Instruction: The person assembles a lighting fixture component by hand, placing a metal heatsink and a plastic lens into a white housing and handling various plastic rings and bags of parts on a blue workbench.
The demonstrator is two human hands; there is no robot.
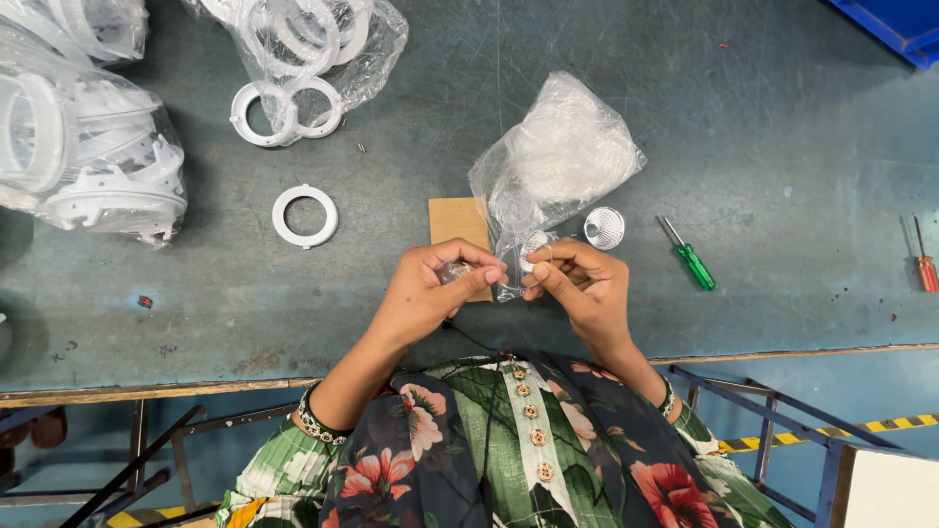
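Both of my hands meet over the near edge of a grey-green worktable [489, 117]. My left hand [435, 288] pinches a small clear part between thumb and fingers. My right hand [577, 284] grips the open mouth of a clear plastic bag [558, 161] that lies on the table with small pale parts inside. A small silver cone-shaped reflector [603, 227] stands just right of the bag. A brown cardboard piece [457, 223] lies under my left fingertips.
A loose white plastic ring [304, 216] lies left of the cardboard. Bags of white rings [293, 49] and white housings [88, 147] fill the far left. A green-handled screwdriver [690, 256] and a red-handled one [923, 262] lie at right. A blue bin [900, 24] sits far right.
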